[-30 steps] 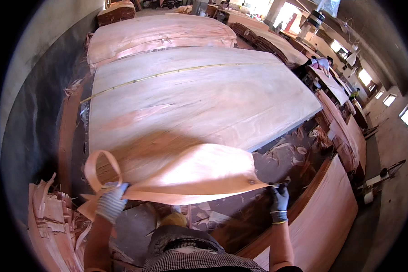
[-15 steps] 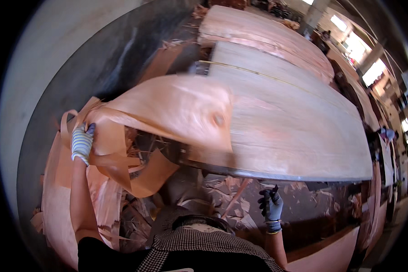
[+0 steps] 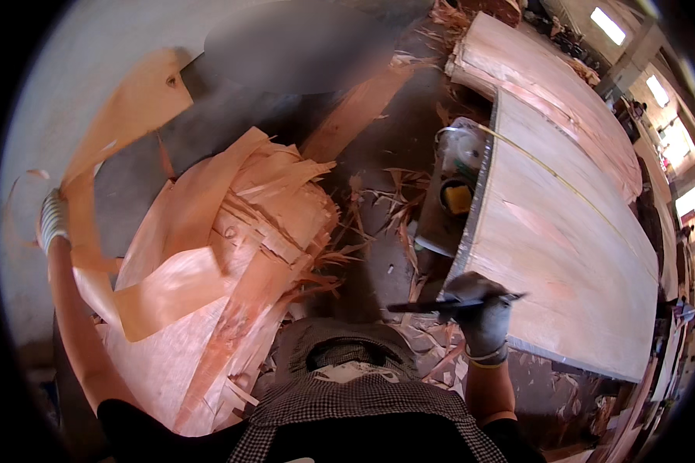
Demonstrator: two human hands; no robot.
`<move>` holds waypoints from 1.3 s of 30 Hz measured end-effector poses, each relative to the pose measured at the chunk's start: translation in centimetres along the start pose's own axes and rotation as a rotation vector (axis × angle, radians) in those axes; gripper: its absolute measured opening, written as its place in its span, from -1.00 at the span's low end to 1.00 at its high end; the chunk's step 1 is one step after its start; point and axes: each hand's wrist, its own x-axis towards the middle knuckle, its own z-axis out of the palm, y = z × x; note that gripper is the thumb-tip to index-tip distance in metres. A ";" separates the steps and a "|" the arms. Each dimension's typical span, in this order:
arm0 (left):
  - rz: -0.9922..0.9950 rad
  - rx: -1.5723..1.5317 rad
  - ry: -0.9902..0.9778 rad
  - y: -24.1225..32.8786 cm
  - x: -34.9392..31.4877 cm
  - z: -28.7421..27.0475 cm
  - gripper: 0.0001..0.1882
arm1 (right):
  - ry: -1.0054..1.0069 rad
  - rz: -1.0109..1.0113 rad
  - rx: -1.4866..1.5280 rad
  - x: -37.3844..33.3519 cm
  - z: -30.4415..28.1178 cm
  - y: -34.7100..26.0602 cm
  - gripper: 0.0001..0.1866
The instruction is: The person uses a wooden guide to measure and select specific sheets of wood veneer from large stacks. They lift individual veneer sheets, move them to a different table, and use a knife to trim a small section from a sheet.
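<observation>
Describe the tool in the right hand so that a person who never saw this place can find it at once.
Look to the right for the pale wood panel crossed by a thin yellow strip. At its near left corner is the gloved right hand, with the slim, dark tool jutting leftward from its grip. Unlike the pinkish wood scraps nearby, it is nearly black.

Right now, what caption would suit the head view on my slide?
Left hand gripping thin wood strips near a scrap pile; right hand holding a dark tool.
</observation>
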 end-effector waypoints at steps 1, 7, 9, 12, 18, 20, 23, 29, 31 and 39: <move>-0.062 0.013 0.027 -0.3 2.5 -0.5 -0.64 | -0.065 -0.055 0.150 1.0 0.4 -0.2 -0.75; -0.169 0.040 0.159 -2.7 11.0 -13.8 -0.57 | -0.944 -0.261 0.756 10.4 3.7 -4.1 -0.86; -0.146 0.125 0.247 -3.5 12.0 -20.4 -0.55 | -0.957 -0.259 0.783 12.3 3.6 -5.3 -0.92; -0.053 0.393 0.405 -4.8 10.6 -27.3 -0.51 | -0.927 -0.314 0.775 16.0 1.1 -5.5 -0.92; -0.487 2.617 0.506 -17.0 5.0 -27.7 -0.42 | -0.936 -0.348 0.750 23.7 -3.8 -6.0 -0.92; -0.578 2.926 0.325 -22.9 4.3 -24.7 -0.39 | -0.905 -0.353 0.683 25.4 -5.4 -6.4 -0.91; -0.440 2.844 0.054 -29.4 4.6 -18.7 -0.35 | -0.810 -0.419 0.653 27.5 -9.3 -5.6 -0.76; -0.900 1.285 -0.736 -42.9 9.5 -22.7 -0.25 | -0.057 -0.303 0.361 31.1 -10.9 -5.3 -0.63; -0.908 1.027 -0.499 -48.8 8.3 -29.5 -0.22 | -0.175 -0.380 0.400 33.4 -10.8 -6.3 -0.67; -1.696 2.408 0.302 -52.6 5.0 -44.6 -0.63 | -0.699 -0.375 0.598 44.8 -13.9 -9.4 -0.74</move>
